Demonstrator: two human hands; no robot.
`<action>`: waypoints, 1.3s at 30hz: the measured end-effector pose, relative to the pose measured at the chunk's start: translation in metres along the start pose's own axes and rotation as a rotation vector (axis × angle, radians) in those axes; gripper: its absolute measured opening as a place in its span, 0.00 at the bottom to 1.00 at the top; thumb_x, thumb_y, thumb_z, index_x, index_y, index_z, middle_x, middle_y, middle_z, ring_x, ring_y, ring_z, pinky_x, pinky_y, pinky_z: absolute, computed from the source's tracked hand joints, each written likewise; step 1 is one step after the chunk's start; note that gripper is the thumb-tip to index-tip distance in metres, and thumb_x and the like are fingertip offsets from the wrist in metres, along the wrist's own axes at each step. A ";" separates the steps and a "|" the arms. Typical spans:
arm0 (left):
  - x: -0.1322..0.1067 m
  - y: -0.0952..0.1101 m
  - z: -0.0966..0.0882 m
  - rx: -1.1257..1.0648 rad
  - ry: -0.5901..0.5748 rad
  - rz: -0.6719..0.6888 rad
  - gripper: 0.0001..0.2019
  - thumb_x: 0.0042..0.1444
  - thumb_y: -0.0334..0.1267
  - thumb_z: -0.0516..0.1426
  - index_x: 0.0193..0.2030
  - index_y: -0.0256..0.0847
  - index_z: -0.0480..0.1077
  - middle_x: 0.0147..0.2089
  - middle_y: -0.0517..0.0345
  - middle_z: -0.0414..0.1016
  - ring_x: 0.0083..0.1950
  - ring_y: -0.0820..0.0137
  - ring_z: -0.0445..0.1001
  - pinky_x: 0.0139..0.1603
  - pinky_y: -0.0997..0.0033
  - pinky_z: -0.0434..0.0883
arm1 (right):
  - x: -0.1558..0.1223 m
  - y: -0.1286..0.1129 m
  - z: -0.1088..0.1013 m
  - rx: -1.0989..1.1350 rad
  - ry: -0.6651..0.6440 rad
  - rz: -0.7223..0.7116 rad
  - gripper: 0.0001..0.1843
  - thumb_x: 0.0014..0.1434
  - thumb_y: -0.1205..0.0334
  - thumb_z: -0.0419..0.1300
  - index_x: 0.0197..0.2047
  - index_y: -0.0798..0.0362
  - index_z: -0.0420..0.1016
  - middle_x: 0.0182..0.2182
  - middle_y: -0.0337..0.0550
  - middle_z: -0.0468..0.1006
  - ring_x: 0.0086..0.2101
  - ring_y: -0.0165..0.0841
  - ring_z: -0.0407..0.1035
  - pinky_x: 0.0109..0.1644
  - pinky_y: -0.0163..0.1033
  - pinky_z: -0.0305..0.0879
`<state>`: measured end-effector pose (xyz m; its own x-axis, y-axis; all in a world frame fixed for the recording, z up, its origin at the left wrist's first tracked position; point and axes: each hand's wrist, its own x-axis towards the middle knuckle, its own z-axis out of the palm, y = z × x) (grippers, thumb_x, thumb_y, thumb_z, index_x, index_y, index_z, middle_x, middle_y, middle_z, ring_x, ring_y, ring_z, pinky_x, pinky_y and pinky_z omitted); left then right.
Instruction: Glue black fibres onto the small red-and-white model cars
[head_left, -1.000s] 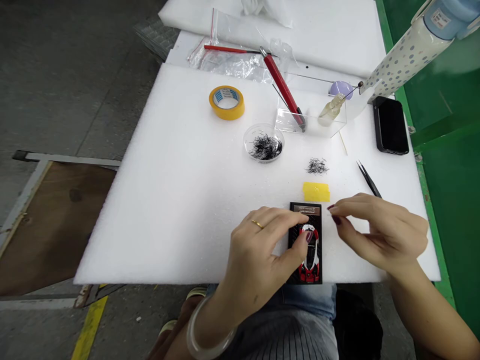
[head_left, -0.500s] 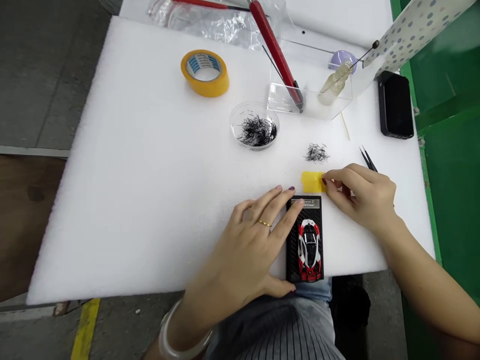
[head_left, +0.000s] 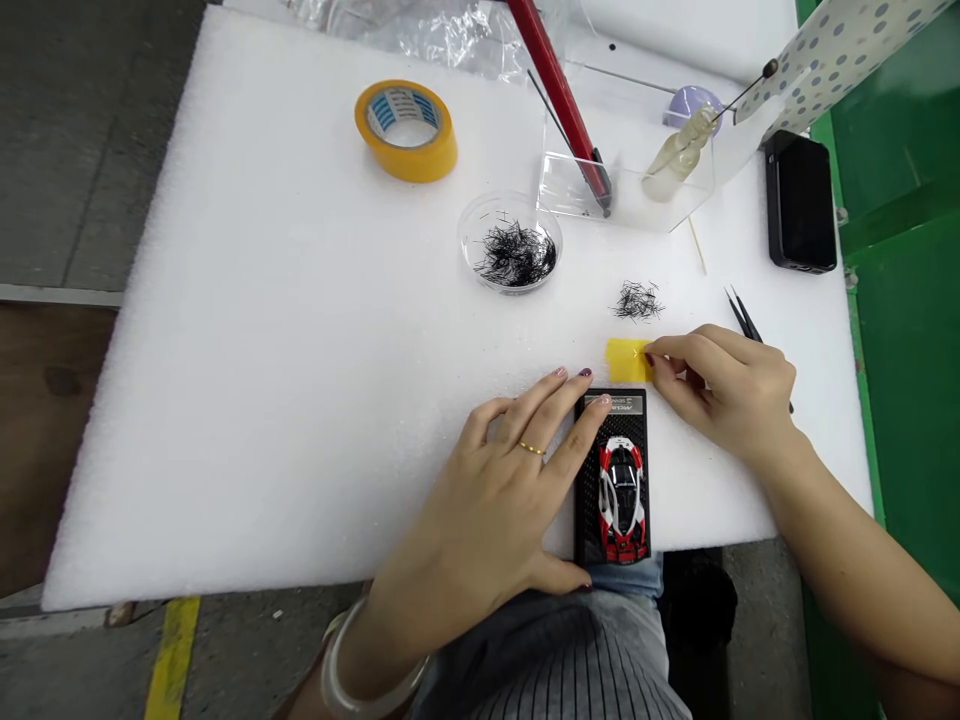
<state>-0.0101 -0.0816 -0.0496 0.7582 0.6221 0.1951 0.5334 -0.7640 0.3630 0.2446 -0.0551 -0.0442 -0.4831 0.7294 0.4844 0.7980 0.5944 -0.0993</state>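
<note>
Fingers of the left hand (head_left: 495, 500) spread flat, tips on the top corner of the black car base (head_left: 589, 520), apparently pinning it to the foam sheet (head_left: 300, 350). Thumb and forefinger of the right hand (head_left: 724, 385) pinched on the yellow tape piece (head_left: 626, 360), just above that base.

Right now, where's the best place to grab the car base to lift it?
Probably by its two long edges, pinched from above near the middle. The base lies flat and narrow on the foam, and the car stands on top, so the sides are the free, sturdy hold.
</note>
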 end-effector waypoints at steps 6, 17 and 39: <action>0.000 0.002 0.000 0.002 0.009 -0.019 0.65 0.29 0.71 0.70 0.68 0.28 0.61 0.69 0.32 0.67 0.67 0.45 0.67 0.58 0.52 0.61 | 0.000 -0.001 0.000 0.010 0.021 0.016 0.09 0.62 0.75 0.61 0.38 0.51 0.73 0.22 0.34 0.74 0.20 0.27 0.66 0.21 0.32 0.60; -0.019 0.011 -0.005 -0.375 0.103 -0.201 0.58 0.33 0.62 0.70 0.69 0.35 0.59 0.74 0.31 0.53 0.72 0.41 0.61 0.68 0.47 0.68 | -0.003 -0.060 -0.043 0.236 0.096 0.264 0.18 0.58 0.80 0.63 0.45 0.47 0.78 0.32 0.39 0.84 0.30 0.36 0.81 0.31 0.39 0.79; -0.018 0.012 -0.002 -0.563 0.227 -0.266 0.53 0.44 0.75 0.60 0.67 0.33 0.67 0.74 0.30 0.59 0.72 0.38 0.64 0.69 0.38 0.66 | 0.006 -0.082 -0.061 0.366 -0.170 0.196 0.09 0.64 0.75 0.59 0.42 0.53 0.78 0.37 0.44 0.87 0.36 0.35 0.84 0.42 0.33 0.83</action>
<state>-0.0181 -0.1019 -0.0471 0.4973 0.8447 0.1977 0.3675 -0.4116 0.8340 0.1979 -0.1204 0.0204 -0.4125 0.8671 0.2792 0.7146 0.4981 -0.4911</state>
